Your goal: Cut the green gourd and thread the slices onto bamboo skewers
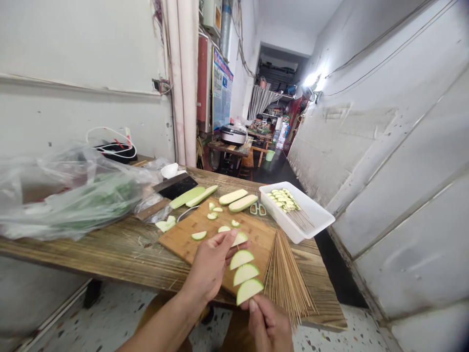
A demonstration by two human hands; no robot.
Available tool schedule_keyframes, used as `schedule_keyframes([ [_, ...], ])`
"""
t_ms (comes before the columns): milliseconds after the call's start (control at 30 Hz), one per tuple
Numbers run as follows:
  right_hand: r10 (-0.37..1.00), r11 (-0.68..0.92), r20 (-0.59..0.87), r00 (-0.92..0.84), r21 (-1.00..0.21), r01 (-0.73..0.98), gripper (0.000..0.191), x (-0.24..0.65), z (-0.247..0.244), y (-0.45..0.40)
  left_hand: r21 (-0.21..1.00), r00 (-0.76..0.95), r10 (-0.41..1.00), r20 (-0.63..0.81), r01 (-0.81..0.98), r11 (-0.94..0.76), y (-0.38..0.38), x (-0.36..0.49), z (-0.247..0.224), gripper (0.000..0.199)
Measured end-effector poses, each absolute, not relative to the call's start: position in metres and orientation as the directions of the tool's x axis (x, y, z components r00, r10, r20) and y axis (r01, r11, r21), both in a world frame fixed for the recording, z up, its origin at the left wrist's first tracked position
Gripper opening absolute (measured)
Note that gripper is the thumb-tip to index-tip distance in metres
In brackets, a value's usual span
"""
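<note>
Pinched between the fingers of the left hand (210, 261) and the right hand (269, 325) is a row of four pale green half-moon squash slices (244, 274), while long green squash pieces (230, 197) remain ahead of the grip on the light wooden cutting board (183, 244), and filled skewers (284, 200) already lie in the white plastic tray (278, 217).

Food-prep corridor, cutting board (252, 234); bamboo skewers (287, 274)

glossy squash slices (249, 291), rough wd table (91, 247), smooth wd bd (252, 234), white plastic tray (315, 215)

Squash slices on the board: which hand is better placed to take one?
Probably the left hand: it is over the cutting board, near the loose squash slices; the right hand is past the board's edge.
</note>
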State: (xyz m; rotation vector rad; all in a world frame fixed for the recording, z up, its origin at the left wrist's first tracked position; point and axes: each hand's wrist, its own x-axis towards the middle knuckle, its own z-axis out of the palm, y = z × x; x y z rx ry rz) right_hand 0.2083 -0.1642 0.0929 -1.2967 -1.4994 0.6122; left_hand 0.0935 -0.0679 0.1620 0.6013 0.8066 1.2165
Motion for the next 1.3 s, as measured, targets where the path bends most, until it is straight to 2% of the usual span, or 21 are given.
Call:
schedule_keyframes([
  [267, 0.913, 0.323, 0.400, 0.084, -0.832, 0.451, 0.035, 0.207, 0.092, -0.164, 0.739, 0.181, 0.949, -0.258, -0.596, 0.315, -0.067, 0.091, 0.164, 0.024],
  [467, 0.924, 0.295, 0.373, 0.084, -0.835, 0.465, 0.035, 0.208, 0.096, -0.165, 0.714, 0.223, 0.932, -0.286, -0.600, 0.362, -0.067, 0.094, 0.159, 0.014],
  [600, 0.915, 0.322, 0.398, 0.072, -0.825, 0.464, 0.036, 0.210, 0.103, -0.163, 0.710, 0.233, 0.931, -0.281, -0.602, 0.365, -0.070, 0.096, 0.164, 0.019],
  [767, 0.920, 0.331, 0.390, 0.032, -0.820, 0.466, 0.034, 0.216, 0.105, -0.161, 0.776, 0.249, 0.942, -0.226, -0.539, 0.328, -0.072, 0.095, 0.163, 0.023],
  [1000, 0.963, 0.268, 0.215, -0.162, -0.813, 0.517, 0.034, 0.237, 0.092, -0.164, 0.761, 0.196, 0.909, -0.368, -0.499, 0.415, -0.067, 0.072, 0.110, 0.020],
  [1167, 0.952, 0.222, 0.076, -0.296, -0.837, 0.499, 0.031, 0.241, 0.081, -0.162, 0.819, 0.375, 0.847, -0.377, -0.292, 0.494, -0.076, 0.046, 0.094, 0.033],
  [1300, 0.921, 0.199, -0.002, -0.389, -0.856, 0.476, 0.029, 0.243, 0.069, -0.157, 0.898, 0.428, 0.836, -0.345, -0.108, 0.426, -0.084, 0.038, 0.090, 0.023],
])
